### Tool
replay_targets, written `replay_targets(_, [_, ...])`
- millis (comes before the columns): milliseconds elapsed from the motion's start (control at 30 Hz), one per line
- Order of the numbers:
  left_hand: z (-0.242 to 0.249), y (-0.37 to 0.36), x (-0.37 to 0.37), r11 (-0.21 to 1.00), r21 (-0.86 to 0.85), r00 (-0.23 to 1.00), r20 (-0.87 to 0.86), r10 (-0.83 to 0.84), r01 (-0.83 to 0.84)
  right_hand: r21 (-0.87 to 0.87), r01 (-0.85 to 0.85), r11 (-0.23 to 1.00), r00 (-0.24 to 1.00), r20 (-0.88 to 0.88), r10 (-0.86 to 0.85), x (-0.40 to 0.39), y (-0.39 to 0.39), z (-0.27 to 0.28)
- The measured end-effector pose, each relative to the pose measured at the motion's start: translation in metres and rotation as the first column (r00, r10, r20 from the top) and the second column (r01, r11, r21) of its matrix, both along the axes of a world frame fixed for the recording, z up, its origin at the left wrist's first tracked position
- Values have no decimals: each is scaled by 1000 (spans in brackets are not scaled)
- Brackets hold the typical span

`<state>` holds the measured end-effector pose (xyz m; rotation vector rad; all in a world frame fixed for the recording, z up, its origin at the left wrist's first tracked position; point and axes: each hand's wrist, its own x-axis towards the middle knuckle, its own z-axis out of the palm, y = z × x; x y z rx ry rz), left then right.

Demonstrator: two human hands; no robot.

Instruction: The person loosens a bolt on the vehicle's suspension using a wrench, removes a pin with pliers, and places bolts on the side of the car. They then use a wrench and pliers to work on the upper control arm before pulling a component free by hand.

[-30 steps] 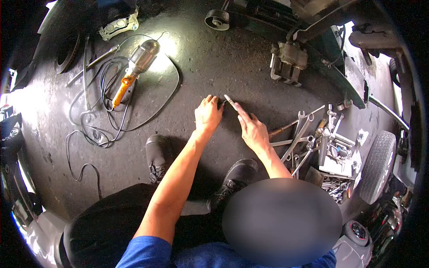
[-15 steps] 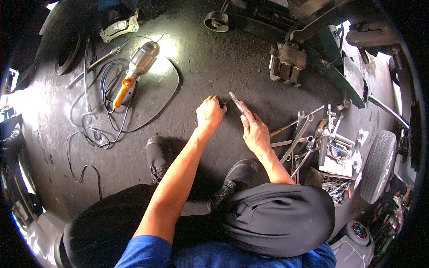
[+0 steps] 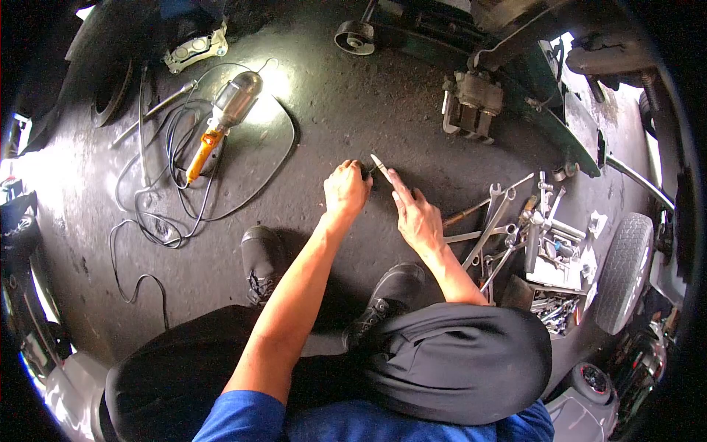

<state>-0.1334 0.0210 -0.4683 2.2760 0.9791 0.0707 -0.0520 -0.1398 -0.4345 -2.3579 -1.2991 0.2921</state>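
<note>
My left hand [image 3: 346, 188] is closed, its fingers pinched round a small dark thing [image 3: 370, 172] that I cannot make out. Close to its right, my right hand [image 3: 420, 221] grips a slim, silvery tool with a tapered tip [image 3: 381, 169]. That tip points up and to the left, right beside the left fingertips. The rest of the tool is hidden under the right fingers. Both hands are over the dark floor [image 3: 324, 110], in front of my black shoes [image 3: 401, 286].
A lit work lamp [image 3: 239, 96] with an orange handle lies left among its looped cable. Wrenches [image 3: 495, 221] and a white tool tray [image 3: 556, 276] sit on the right. A brake caliper [image 3: 473, 107] hangs at upper right; another caliper [image 3: 196, 49] is at upper left. A tyre [image 3: 624, 272] stands far right.
The tool in my right hand has shifted slightly left and down, its tip nearer the left fingers. My left hand has barely moved.
</note>
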Motion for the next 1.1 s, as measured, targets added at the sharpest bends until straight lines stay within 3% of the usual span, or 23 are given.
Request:
replay_targets(33, [0,1,0,1000,-3,1000,-4,-3,3,87,-25,996,999,32,22,-1,0,0])
replay_targets(133, [-5,-3,-1,998,67,998,54,15,-18,-166,23,986,998,-58,-33,2,3,-2])
replay_targets(167, [-8,-4,-1,994,105,996,86,24,-33,-146,43,988,998,-45,-50,2,3,0])
replay_targets(267, [5,2,-4,999,-26,999,28,-37,38,52,5,999,1000,-10,-5,-2,2,9])
replay_targets(367, [-3,-2,1,998,53,999,25,37,-38,-147,41,988,992,-112,-58,7,-2,-10])
replay_targets(500, [-8,-1,1,997,67,999,15,35,-36,42,33,999,999,-28,-32,3,1,8])
replay_targets(600, [-3,-2,1,998,48,999,17,31,-32,-171,53,984,994,-81,-67,5,3,2])
replay_targets(733, [-5,-1,0,997,71,1000,15,26,-27,-143,63,988,993,-90,-76,2,4,13])
replay_targets(833, [-6,-2,0,997,81,999,43,-4,0,-137,160,978,966,-180,-184,9,0,3])
replay_targets(933, [-9,-4,-8,992,104,996,37,-79,75,-5,331,944,860,-409,-304,16,-13,4])
replay_targets(967, [-7,-1,-7,986,129,993,40,-111,105,157,367,917,860,-433,-270,21,-23,-12])
replay_targets(1000, [-1,-1,-7,976,199,990,87,-109,90,95,494,864,688,-651,-321,21,-31,-6])
replay_targets(1033, [2,4,-3,995,96,992,115,-51,40,29,620,784,508,-777,-372,16,-31,17])
replay_targets(1100, [16,23,8,988,-115,979,164,125,-107,215,653,726,623,-697,-354,15,-45,39])
